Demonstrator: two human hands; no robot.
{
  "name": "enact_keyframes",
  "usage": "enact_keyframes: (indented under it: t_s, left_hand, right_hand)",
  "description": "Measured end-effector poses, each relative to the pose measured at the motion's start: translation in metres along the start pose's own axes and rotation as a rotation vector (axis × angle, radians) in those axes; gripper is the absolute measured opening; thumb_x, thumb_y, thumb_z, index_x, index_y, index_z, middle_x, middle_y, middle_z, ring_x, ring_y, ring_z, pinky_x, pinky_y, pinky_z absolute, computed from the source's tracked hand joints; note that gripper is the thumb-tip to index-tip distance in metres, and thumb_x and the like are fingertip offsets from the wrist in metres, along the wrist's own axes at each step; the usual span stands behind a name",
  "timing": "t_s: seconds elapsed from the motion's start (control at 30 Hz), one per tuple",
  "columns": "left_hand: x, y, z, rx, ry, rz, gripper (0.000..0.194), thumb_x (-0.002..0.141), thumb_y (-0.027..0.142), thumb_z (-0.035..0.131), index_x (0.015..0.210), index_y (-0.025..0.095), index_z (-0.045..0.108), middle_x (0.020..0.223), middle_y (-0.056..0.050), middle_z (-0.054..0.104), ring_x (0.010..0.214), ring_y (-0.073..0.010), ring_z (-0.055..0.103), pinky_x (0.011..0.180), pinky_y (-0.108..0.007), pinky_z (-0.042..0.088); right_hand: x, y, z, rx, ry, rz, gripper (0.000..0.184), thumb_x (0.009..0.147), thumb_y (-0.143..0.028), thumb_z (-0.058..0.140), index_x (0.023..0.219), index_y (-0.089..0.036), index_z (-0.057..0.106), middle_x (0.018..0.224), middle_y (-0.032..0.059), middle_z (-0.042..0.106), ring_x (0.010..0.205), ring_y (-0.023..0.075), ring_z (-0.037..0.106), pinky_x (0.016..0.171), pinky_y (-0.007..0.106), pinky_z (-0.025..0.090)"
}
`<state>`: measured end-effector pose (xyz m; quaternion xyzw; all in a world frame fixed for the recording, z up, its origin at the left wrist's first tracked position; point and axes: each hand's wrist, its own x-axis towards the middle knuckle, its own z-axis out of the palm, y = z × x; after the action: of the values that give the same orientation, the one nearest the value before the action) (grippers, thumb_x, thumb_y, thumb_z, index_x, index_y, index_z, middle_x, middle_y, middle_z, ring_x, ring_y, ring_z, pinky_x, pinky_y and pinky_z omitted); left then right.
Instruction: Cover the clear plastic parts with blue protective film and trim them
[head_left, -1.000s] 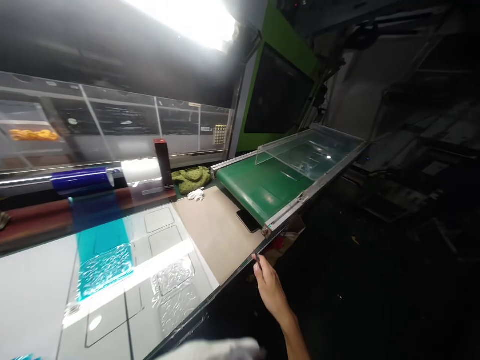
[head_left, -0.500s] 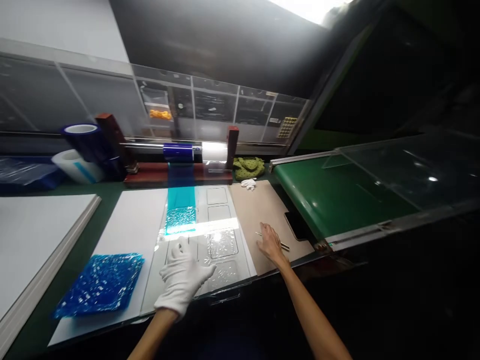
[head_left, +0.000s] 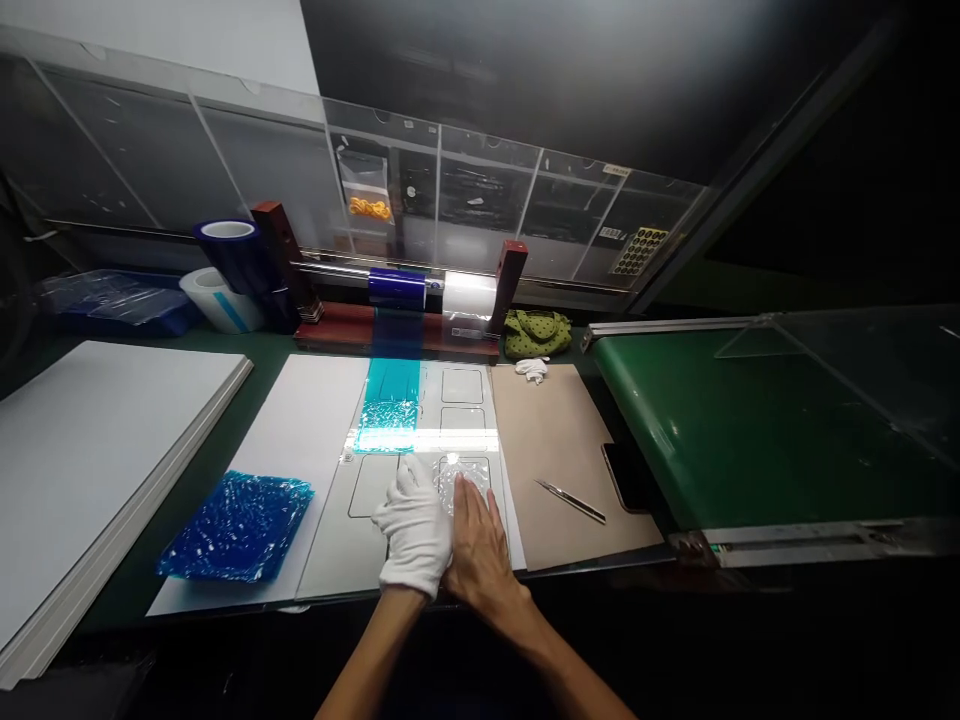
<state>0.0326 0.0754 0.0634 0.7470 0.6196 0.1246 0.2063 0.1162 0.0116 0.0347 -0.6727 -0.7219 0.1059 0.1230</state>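
Note:
My left hand (head_left: 414,528), in a white glove, rests over the glass plate (head_left: 330,545), its fingers extended close together. Beside it my right hand (head_left: 480,545), bare, lies flat with fingers stretched on a piece of clear film (head_left: 465,470). Part of that film is hidden beneath the hand. The plate shows several dark rounded outlines. Turquoise-looking film (head_left: 388,425) runs down onto the plate from a blue film roll (head_left: 397,290). A pen-like knife (head_left: 571,501) lies on the brown board (head_left: 551,430), to the right of my bare hand.
Blue film sheets (head_left: 240,525) lie in a pile at left, near a thick stack of white sheets (head_left: 142,410). A clear film roll (head_left: 469,300) shares the wooden stand (head_left: 337,325). At right are a phone (head_left: 624,478) and a green conveyor belt (head_left: 697,430).
My right hand has left the knife on the board and moved left onto the clear film. My left hand has come alongside it, its fingers closer together. The view has shifted.

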Motion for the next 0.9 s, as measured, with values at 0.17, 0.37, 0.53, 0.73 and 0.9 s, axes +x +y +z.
enact_keyframes:
  t_s: [0.17, 0.37, 0.53, 0.73, 0.9]
  left_hand:
    - [0.001, -0.005, 0.004, 0.072, 0.155, -0.085, 0.083, 0.076, 0.043, 0.047, 0.143, 0.011, 0.010, 0.138, -0.030, 0.031, 0.122, -0.0462, 0.036, 0.084, -0.063, 0.036]
    - [-0.029, -0.052, -0.003, 0.224, 0.266, -0.264, 0.101, 0.072, 0.066, 0.043, 0.141, -0.001, 0.010, 0.138, -0.032, 0.026, 0.129, -0.0438, 0.026, 0.093, -0.059, 0.034]
    - [-0.064, -0.074, 0.020, 0.267, 0.229, -0.453, 0.089, 0.078, 0.060, 0.037, 0.139, -0.001, 0.017, 0.134, -0.029, 0.032, 0.123, -0.0405, 0.032, 0.088, -0.055, 0.038]
    - [-0.074, -0.078, 0.048, 0.328, 0.244, -0.592, 0.084, 0.072, 0.054, 0.046, 0.136, 0.002, 0.029, 0.134, -0.022, 0.037, 0.125, -0.0333, 0.030, 0.093, -0.048, 0.035]
    - [-0.072, -0.082, 0.053, 0.345, 0.214, -0.606, 0.086, 0.071, 0.056, 0.045, 0.136, 0.002, 0.029, 0.135, -0.022, 0.036, 0.125, -0.0337, 0.030, 0.092, -0.046, 0.035]
  right_hand:
    - [0.022, 0.039, 0.000, -0.019, 0.020, -0.118, 0.107, 0.060, -0.028, 0.060, 0.144, 0.003, 0.001, 0.140, 0.0259, 0.034, 0.132, 0.0351, 0.026, 0.111, 0.056, 0.010]
    - [0.081, 0.118, -0.002, -0.155, 0.054, -0.126, 0.103, 0.065, -0.026, 0.065, 0.144, 0.000, 0.005, 0.140, 0.0246, 0.034, 0.132, 0.0331, 0.026, 0.112, 0.055, 0.008]
    - [0.117, 0.150, 0.004, -0.209, 0.046, -0.237, 0.097, 0.067, -0.024, 0.064, 0.143, 0.001, 0.009, 0.142, 0.0242, 0.032, 0.134, 0.0323, 0.023, 0.112, 0.054, 0.004]
    - [0.131, 0.159, 0.018, -0.207, 0.047, -0.352, 0.101, 0.067, -0.029, 0.066, 0.144, 0.000, 0.006, 0.140, 0.0243, 0.035, 0.132, 0.0335, 0.027, 0.111, 0.057, 0.004]
    - [0.134, 0.162, 0.023, -0.190, 0.036, -0.366, 0.102, 0.067, -0.028, 0.064, 0.144, -0.001, 0.004, 0.141, 0.0240, 0.034, 0.132, 0.0340, 0.027, 0.111, 0.058, 0.003]
